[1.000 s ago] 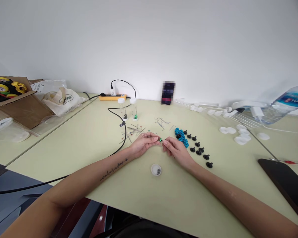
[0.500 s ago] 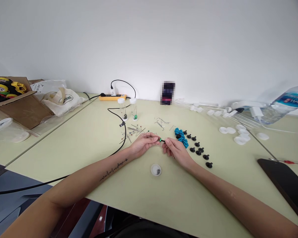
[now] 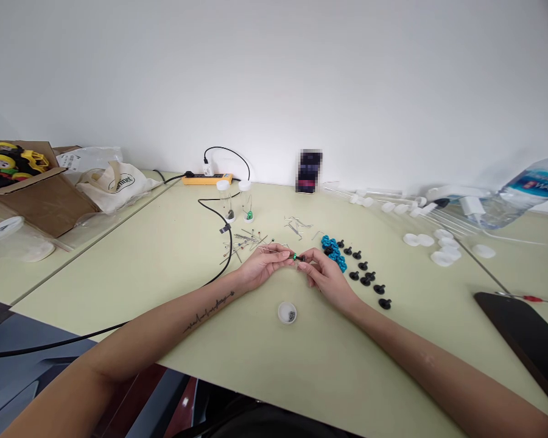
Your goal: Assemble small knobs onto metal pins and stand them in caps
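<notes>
My left hand (image 3: 265,266) pinches a thin metal rod with a green piece (image 3: 295,257) and a black end piece at its right end. The thumb and fingers of my right hand (image 3: 329,278) close round the black end piece. Below the hands stands a small white cap (image 3: 283,320) holding tiny metal parts. Blue knobbed pieces (image 3: 339,261) and several black stemmed discs (image 3: 363,266) lie right of my right hand. Beyond my left hand lie scattered thin metal pins (image 3: 244,238).
Two clear tubes (image 3: 245,198) stand behind the pins, near a black cable (image 3: 209,210) and an orange power strip (image 3: 196,180). Bent metal rods (image 3: 295,229) lie centrally. White discs (image 3: 442,258), clear tubing, a water bottle (image 3: 530,188) and a dark tablet-like object (image 3: 520,340) are at right.
My right hand's fingers have shifted their grip at the black end piece, with the index finger now raised above it. My left hand has stayed in place.
</notes>
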Demonstrator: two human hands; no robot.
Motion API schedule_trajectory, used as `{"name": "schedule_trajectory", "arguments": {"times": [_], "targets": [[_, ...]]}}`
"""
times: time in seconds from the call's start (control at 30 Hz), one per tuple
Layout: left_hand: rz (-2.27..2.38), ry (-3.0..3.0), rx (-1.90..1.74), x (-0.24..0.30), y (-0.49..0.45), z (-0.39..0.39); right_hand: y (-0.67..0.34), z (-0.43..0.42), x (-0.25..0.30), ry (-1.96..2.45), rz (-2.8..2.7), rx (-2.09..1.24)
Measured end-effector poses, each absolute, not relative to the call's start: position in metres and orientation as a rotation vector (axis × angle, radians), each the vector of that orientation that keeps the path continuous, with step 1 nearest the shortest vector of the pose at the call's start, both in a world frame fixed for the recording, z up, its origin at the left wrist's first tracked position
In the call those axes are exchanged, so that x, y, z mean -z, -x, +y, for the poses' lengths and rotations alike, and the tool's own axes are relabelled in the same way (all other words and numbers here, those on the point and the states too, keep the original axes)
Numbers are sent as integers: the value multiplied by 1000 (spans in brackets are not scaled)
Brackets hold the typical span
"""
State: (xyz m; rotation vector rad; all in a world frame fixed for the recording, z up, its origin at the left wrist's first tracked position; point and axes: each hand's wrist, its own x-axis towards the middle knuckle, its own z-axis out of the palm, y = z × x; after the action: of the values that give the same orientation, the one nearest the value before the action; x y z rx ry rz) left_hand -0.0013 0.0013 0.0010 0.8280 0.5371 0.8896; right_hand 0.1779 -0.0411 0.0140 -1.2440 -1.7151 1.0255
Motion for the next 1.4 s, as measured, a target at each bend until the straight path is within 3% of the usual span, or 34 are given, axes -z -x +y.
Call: {"name": "schedule_trajectory", "arguments": {"times": [1.4], "targets": [[528, -848, -870, 0, 2, 1, -178, -43, -15, 1245, -1724, -1014]]}}
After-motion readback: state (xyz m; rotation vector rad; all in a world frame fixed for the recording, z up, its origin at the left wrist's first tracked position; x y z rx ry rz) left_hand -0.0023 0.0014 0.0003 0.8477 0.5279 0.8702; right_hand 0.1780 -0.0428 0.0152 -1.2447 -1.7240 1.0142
